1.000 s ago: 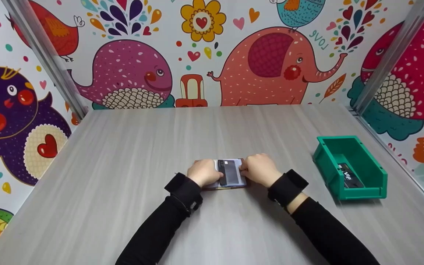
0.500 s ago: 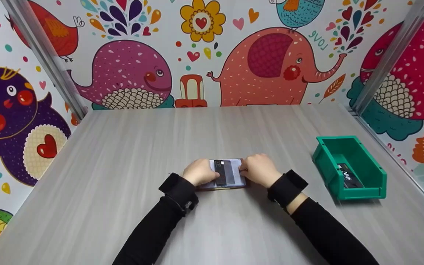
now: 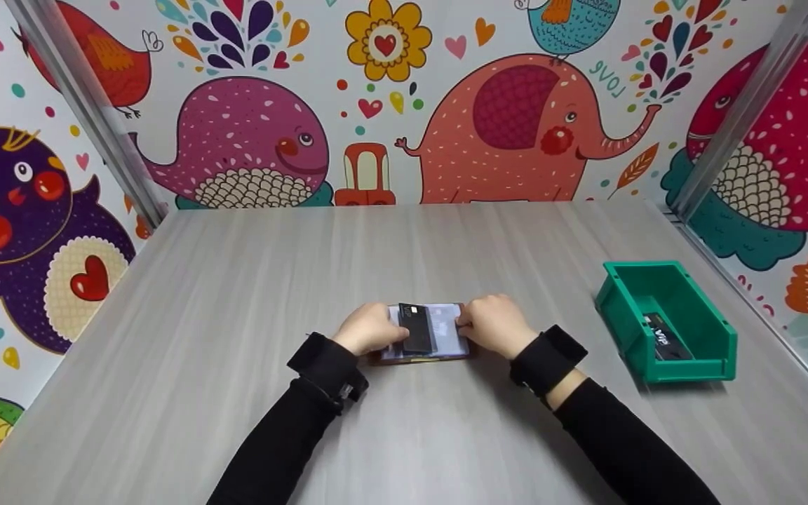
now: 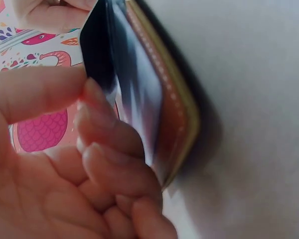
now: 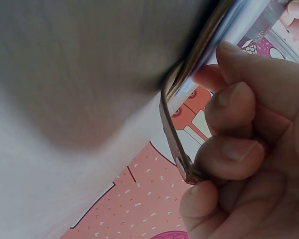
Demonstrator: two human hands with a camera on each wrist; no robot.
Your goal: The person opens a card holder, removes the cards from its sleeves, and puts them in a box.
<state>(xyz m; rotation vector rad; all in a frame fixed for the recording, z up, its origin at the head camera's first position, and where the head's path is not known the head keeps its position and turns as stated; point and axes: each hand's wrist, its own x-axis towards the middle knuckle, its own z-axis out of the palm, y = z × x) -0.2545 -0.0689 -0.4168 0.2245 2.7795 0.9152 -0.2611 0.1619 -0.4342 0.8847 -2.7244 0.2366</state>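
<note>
A brown card holder (image 3: pixel 384 356) with clear plastic sleeves (image 3: pixel 450 328) lies open on the table. My left hand (image 3: pixel 369 330) pinches the left edge of a black card (image 3: pixel 415 330) between thumb and forefinger. In the left wrist view the card (image 4: pixel 95 47) stands tilted up from the sleeve, and stitching shows along the brown cover (image 4: pixel 164 89). At the holder's right edge, my right hand (image 3: pixel 499 322) pinches the sleeves between thumb and forefinger. A strap (image 5: pixel 170 124) with a snap end extends from the holder beside the curled fingers in the right wrist view.
A green bin (image 3: pixel 691 369) stands to the right on the table (image 3: pixel 250 294), with a black card marked "Vip" (image 3: pixel 665 338) inside. Walls printed with cartoon animals rise behind and at both sides, with metal posts (image 3: pixel 88 112) at the corners.
My left hand has moved left, drawing the black card leftward across the card holder and baring more of the clear sleeve. The right hand has stayed in place.
</note>
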